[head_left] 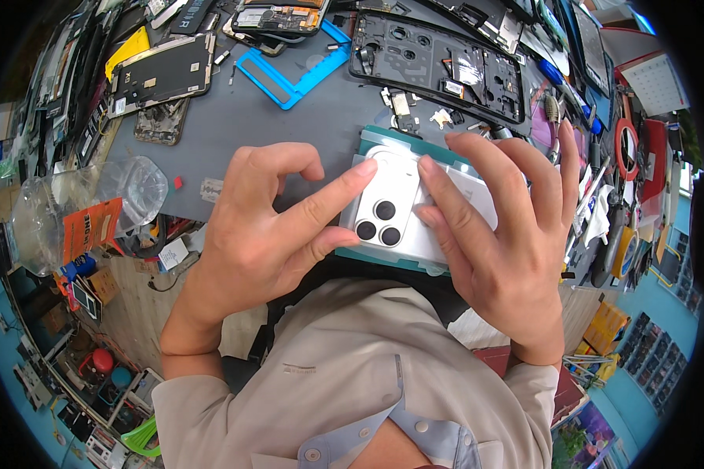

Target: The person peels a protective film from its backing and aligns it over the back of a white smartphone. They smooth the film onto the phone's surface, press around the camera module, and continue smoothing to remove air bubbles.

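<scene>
A white phone (428, 241) lies back up in front of me, with a raised camera plate (393, 184) carrying three black lenses at its left end. Under it is a teal mat or box (383, 137), partly covered by clear film. My left hand (262, 215) touches the plate's upper left corner with a stretched index finger. Its thumb reaches the lower left edge, and the other fingers curl loosely. My right hand (501, 230) rests index finger and thumb along the plate's right side, its other fingers spread above the phone. Much of the phone's right part is hidden by that hand.
Past the phone lie small metal parts (403, 104), a black phone frame (438, 66) and a blue angled frame (293, 78). A phone screen panel (164, 76) and a clear plastic bag (94, 203) are at left. Tools, including a brush (553, 109), crowd the right side.
</scene>
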{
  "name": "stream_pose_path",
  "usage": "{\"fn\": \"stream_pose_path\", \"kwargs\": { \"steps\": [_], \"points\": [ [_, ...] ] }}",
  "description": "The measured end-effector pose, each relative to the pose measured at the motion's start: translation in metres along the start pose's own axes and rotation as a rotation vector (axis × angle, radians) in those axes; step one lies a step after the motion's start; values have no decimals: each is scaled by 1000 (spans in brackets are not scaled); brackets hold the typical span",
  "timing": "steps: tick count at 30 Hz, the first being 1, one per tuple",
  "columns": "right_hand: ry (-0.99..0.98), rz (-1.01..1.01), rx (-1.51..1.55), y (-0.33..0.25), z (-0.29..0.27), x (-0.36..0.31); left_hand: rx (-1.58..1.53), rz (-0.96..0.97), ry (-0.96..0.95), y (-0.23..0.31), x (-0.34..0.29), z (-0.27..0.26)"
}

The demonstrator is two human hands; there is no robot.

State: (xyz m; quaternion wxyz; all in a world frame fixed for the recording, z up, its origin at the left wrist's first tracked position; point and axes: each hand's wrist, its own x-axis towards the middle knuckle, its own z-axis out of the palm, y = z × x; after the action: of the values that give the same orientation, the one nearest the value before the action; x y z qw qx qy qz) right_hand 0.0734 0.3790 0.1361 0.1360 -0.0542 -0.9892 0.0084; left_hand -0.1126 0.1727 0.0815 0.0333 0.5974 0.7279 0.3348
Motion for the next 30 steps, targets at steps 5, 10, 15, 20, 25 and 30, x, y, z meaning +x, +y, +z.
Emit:
{"fn": "stream_pose_path", "kwargs": {
  "steps": [5, 10, 15, 20, 25, 30],
  "points": [
    [-4, -5, -14, 0, 0, 0, 19, 5, -33, 0, 1, -2],
    [-7, -6, -43, -1, 0, -1, 6, 25, -25, -2, 3, -3],
    [-10, -6, -53, 0, 0, -1, -52, -13, -9, 1, 3, -2],
    [-14, -5, -54, -1, 0, -2, -81, -12, 10, 1, 3, -1],
    [11, 3, -35, 0, 2, -3, -131, -1, 31, -1, 3, 0],
    [92, 102, 88, 7, -9, -11, -154, 13, 99, -1, 5, 5]
  ]
}}
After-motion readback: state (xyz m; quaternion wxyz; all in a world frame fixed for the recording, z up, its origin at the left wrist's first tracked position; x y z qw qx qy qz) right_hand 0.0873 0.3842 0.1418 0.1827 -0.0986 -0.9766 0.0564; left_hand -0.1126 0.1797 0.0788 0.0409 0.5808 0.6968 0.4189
